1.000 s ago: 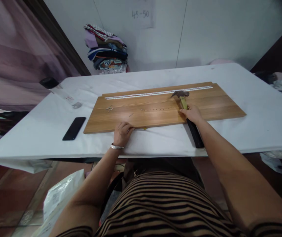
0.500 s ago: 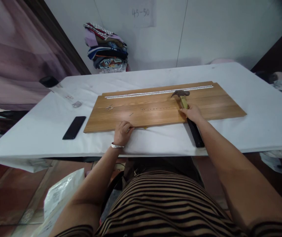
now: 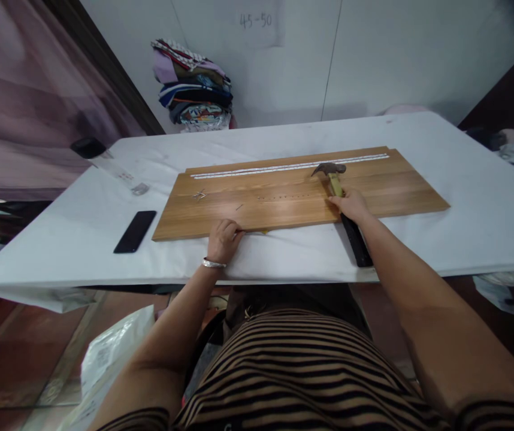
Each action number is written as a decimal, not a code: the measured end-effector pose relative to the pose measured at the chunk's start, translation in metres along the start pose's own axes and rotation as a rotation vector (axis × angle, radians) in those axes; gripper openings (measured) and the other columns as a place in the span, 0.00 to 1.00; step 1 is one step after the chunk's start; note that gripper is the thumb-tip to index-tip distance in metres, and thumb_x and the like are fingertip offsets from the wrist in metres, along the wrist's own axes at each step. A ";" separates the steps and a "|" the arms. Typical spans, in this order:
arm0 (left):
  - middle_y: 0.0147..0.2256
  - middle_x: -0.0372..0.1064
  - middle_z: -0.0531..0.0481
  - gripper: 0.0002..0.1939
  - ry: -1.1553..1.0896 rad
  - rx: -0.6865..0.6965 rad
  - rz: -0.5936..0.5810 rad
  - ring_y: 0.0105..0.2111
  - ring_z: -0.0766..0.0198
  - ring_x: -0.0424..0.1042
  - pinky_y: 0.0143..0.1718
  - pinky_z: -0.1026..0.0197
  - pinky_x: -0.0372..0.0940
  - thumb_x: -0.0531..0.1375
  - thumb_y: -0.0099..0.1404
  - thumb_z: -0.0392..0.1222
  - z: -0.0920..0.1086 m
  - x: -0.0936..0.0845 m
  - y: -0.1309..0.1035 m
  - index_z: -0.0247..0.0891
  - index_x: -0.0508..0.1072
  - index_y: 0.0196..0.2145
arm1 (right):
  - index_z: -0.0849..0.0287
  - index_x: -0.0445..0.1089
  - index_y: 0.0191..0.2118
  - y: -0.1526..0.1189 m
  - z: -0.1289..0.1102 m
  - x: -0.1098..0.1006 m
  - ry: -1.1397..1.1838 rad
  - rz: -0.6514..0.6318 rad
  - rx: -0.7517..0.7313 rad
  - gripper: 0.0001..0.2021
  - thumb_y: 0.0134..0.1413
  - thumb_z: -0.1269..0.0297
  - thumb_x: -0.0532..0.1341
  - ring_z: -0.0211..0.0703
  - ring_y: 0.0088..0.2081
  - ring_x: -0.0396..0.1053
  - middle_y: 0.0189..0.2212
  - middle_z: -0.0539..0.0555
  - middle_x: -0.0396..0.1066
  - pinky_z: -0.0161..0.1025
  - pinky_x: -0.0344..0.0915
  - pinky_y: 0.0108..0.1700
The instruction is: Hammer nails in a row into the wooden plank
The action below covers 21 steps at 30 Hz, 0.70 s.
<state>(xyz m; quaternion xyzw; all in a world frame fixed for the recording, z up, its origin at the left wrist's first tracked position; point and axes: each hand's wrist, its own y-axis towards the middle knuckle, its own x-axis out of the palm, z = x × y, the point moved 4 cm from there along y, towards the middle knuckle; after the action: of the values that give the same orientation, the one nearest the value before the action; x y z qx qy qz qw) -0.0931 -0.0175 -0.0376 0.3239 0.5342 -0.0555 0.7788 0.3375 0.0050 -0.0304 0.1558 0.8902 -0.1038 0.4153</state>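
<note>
My right hand (image 3: 353, 205) is wrapped round the handle of a claw hammer (image 3: 336, 187), just below its yellow neck. The hammer's head rests on or just over a wood-grain board (image 3: 396, 185), and its black grip juts past the near edge. My left hand (image 3: 223, 236), with a silver bracelet at the wrist, is closed at the board's near edge; its fingertips are partly hidden. A single nail (image 3: 239, 207) lies just beyond that hand. Farther left on the board is a small pile of nails (image 3: 199, 195). A row of small dark points (image 3: 285, 197) runs across the board's middle.
Two white measuring strips (image 3: 284, 169) lie along the board's far side. On the white-covered table (image 3: 77, 239) are a black phone (image 3: 135, 231) and, behind it, a clear bottle (image 3: 113, 167) on its side. Folded clothes (image 3: 196, 87) are stacked behind the table against the wall.
</note>
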 end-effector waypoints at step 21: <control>0.37 0.76 0.44 0.08 0.033 0.120 -0.016 0.40 0.54 0.72 0.44 0.52 0.67 0.62 0.73 0.44 -0.002 -0.005 0.002 0.41 0.76 0.35 | 0.57 0.76 0.39 0.001 0.003 0.001 0.006 0.033 -0.032 0.15 0.52 0.51 0.67 0.53 0.35 0.74 0.30 0.56 0.76 0.42 0.64 0.36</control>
<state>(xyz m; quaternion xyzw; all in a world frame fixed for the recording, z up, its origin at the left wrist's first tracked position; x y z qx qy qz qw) -0.0962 -0.0158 -0.0333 0.3667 0.5453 -0.0883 0.7486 0.3396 0.0053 -0.0330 0.1642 0.8903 -0.0820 0.4168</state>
